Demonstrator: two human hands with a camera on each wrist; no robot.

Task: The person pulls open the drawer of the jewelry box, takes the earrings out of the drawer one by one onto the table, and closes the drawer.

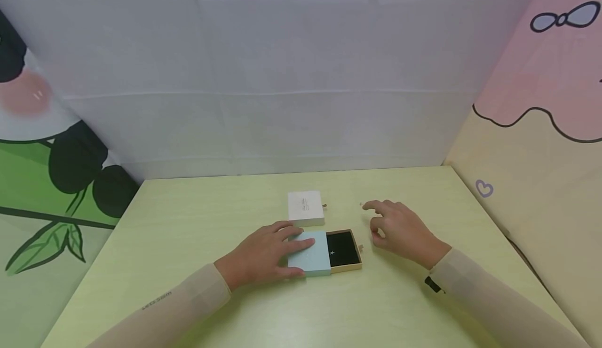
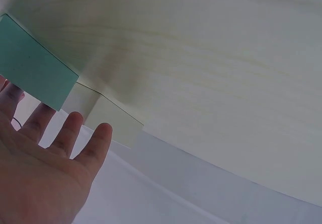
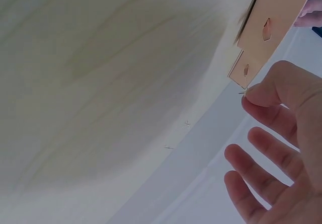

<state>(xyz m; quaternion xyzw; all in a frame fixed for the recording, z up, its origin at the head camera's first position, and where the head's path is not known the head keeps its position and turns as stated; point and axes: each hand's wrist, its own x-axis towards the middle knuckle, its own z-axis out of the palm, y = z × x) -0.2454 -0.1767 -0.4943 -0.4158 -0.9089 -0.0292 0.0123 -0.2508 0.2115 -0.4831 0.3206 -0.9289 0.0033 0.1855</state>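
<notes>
A light blue sleeve box [image 1: 309,254] lies on the table, its black-lined drawer [image 1: 343,248] pulled partway out to the right. On the black pad sits a small star-shaped piece [image 1: 332,253]. My left hand [image 1: 263,251] rests on the sleeve with fingers spread and fairly straight, the index finger along its top. Right of the drawer, my right hand [image 1: 400,228] pinches a tiny stud earring [image 3: 243,92] between thumb and index finger, the other fingers held apart. Two more tiny earrings [image 3: 169,147] lie on the table in the right wrist view.
Just behind the blue box stands a white box [image 1: 305,207] with a small pull tab on its right side. The pale wooden table [image 1: 211,201] meets a white cloth backdrop [image 1: 282,76] at the back and printed panels at both sides.
</notes>
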